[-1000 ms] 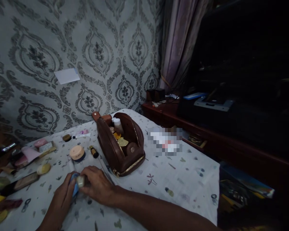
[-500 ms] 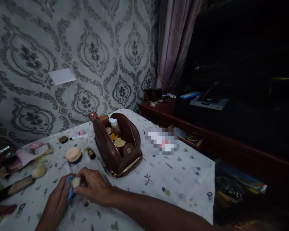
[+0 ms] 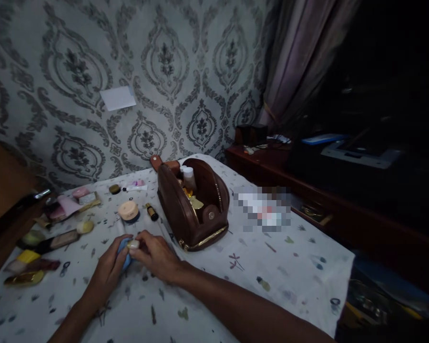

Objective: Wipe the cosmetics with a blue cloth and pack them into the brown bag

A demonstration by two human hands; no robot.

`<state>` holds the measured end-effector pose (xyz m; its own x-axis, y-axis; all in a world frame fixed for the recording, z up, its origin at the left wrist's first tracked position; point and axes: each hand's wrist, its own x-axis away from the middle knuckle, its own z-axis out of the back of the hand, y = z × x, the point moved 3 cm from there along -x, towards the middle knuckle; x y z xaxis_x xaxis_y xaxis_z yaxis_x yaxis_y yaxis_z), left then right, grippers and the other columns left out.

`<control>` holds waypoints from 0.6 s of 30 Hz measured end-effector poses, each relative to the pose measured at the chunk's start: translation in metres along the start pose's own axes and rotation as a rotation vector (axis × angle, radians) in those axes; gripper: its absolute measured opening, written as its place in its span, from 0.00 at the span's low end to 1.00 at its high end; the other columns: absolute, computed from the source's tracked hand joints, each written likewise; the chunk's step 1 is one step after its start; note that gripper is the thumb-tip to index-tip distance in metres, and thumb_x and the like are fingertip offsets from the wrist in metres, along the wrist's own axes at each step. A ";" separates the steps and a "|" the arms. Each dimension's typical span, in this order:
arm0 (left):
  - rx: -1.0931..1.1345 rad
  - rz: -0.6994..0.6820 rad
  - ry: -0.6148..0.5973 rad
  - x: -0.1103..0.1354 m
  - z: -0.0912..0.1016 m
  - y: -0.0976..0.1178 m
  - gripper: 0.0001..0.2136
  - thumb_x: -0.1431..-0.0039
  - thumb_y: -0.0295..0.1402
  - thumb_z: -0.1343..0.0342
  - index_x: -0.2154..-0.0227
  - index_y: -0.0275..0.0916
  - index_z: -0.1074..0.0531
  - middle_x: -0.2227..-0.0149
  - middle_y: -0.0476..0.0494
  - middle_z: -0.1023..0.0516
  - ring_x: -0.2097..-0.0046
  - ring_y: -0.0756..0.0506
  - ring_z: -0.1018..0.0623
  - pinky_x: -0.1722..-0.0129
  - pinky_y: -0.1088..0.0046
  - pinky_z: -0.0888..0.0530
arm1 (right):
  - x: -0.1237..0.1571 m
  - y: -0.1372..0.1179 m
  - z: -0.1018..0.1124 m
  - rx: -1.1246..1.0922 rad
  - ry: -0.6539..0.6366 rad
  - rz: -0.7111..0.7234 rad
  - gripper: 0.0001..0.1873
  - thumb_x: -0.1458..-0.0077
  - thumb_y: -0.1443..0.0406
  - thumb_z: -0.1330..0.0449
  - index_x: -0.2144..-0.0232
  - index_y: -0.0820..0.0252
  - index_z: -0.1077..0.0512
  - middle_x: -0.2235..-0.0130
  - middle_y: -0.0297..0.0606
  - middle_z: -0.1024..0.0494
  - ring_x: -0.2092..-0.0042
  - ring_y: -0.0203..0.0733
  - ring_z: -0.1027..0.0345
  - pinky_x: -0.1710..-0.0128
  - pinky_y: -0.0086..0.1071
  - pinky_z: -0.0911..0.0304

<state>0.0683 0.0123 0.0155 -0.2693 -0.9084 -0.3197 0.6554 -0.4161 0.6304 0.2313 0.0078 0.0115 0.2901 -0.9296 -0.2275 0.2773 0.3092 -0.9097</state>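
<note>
My left hand (image 3: pixel 109 262) is closed around a small blue thing (image 3: pixel 126 259), mostly covered by the fingers; I cannot make out its kind. Between the fingertips of my right hand (image 3: pixel 157 255) is a small pale cap-like piece (image 3: pixel 133 244), pressed up against the blue thing. Just beyond both hands stand a peach-lidded jar (image 3: pixel 128 210) and a small dark bottle with a gold part (image 3: pixel 151 211), lying on its side. To their right an unzipped brown leather cosmetics bag (image 3: pixel 178 219) holds white-capped bottles (image 3: pixel 189 177) and gold-coloured items.
Cosmetics lie along the left of the patterned tablecloth (image 3: pixel 200 290): a foundation tube (image 3: pixel 64 239), a gold tube (image 3: pixel 24 278) and a pink pouch-like item (image 3: pixel 68 205). A white tube (image 3: pixel 135 188) lies at the back. A dark red desk (image 3: pixel 264 166) with an open drawer stands right.
The view has swung left, so everything sits further right in the picture. Both hands stay together, still holding the blue thing and the pale piece.
</note>
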 end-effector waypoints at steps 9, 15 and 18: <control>-0.114 -0.002 0.074 -0.001 0.005 -0.008 0.18 0.34 0.45 0.58 0.52 0.41 0.31 0.55 0.40 0.22 0.55 0.41 0.21 0.55 0.65 0.24 | -0.007 0.009 0.002 0.228 0.133 0.127 0.08 0.39 0.67 0.44 0.57 0.61 0.29 0.57 0.42 0.27 0.55 0.43 0.31 0.51 0.37 0.36; -0.438 -0.004 0.194 -0.002 0.018 -0.031 0.19 0.32 0.44 0.59 0.47 0.40 0.33 0.52 0.40 0.26 0.52 0.40 0.23 0.58 0.63 0.23 | -0.012 0.019 0.004 0.395 0.209 0.150 0.13 0.43 0.70 0.43 0.54 0.64 0.28 0.41 0.54 0.35 0.39 0.53 0.43 0.40 0.48 0.43; -0.591 0.020 0.225 -0.004 0.025 -0.042 0.18 0.32 0.41 0.58 0.46 0.41 0.32 0.51 0.39 0.28 0.51 0.39 0.25 0.63 0.64 0.22 | -0.016 0.023 0.001 0.480 0.216 0.136 0.17 0.44 0.70 0.43 0.51 0.64 0.29 0.35 0.55 0.44 0.34 0.57 0.51 0.38 0.52 0.47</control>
<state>0.0244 0.0329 0.0080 -0.1403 -0.8582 -0.4938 0.9551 -0.2487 0.1610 0.2338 0.0299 -0.0054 0.1720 -0.8791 -0.4445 0.6519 0.4398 -0.6177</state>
